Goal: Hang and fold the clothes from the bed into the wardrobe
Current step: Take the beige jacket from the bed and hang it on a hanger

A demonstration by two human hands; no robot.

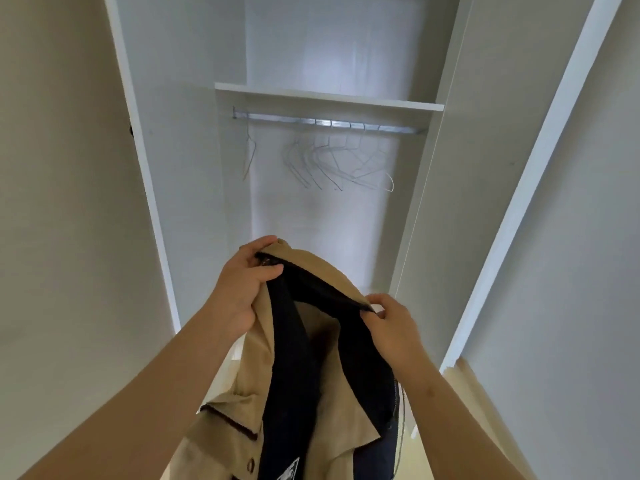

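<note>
I hold a tan jacket (242,393) with a dark navy lining in front of the open white wardrobe (194,150). My left hand (242,285) grips the collar at its upper left end. My right hand (388,327) pinches the other end of the collar, lower and to the right. The jacket hangs down between my forearms, with a flap pocket and a button showing at the lower left. Several empty wire hangers (339,161) hang on the metal rail (329,123) above the jacket, and a single wire hanger (250,154) hangs apart at the rail's left end.
A white shelf (329,97) runs just above the rail. The wardrobe's left door (69,168) and right door (561,168) stand open on either side. A strip of light wooden floor (485,403) shows at the lower right.
</note>
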